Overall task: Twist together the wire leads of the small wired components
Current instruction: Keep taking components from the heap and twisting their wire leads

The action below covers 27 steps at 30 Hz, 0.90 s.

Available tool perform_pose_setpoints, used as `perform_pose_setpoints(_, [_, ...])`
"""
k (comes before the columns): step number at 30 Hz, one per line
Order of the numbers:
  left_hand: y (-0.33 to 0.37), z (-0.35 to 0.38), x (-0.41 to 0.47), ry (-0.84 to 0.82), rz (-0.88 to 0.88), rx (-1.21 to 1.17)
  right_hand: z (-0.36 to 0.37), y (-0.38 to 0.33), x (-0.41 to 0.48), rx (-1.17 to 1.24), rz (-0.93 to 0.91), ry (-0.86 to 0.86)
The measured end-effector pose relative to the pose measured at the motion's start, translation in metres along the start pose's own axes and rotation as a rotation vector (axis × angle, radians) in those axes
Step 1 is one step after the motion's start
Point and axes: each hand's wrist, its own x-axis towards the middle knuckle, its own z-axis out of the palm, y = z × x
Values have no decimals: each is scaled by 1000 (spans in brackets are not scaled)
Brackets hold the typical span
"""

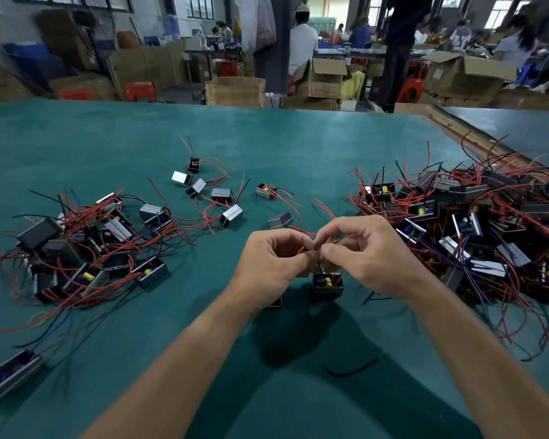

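Head: fingertips (328, 248) hide wire leads (300, 250)

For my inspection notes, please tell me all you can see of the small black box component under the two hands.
The small black box component is open on top, showing a yellow cylinder and a blue part. It looks like dark plastic and stands upright below the left hand and right hand, whose pinching fingertips hold its thin leads.

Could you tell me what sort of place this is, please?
Probably an electronics assembly workshop: piles of small wired components on a green work table, with cardboard cartons and other workers behind.
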Motion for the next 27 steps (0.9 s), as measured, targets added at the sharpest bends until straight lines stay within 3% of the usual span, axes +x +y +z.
perform_pose_setpoints(14, [3,-7,0,-85,-34,16,-12,0,1,55,2,-61])
perform_pose_setpoints(27, [2,-7,-3,-42,165,277,-14,11,2,102,88,-134])
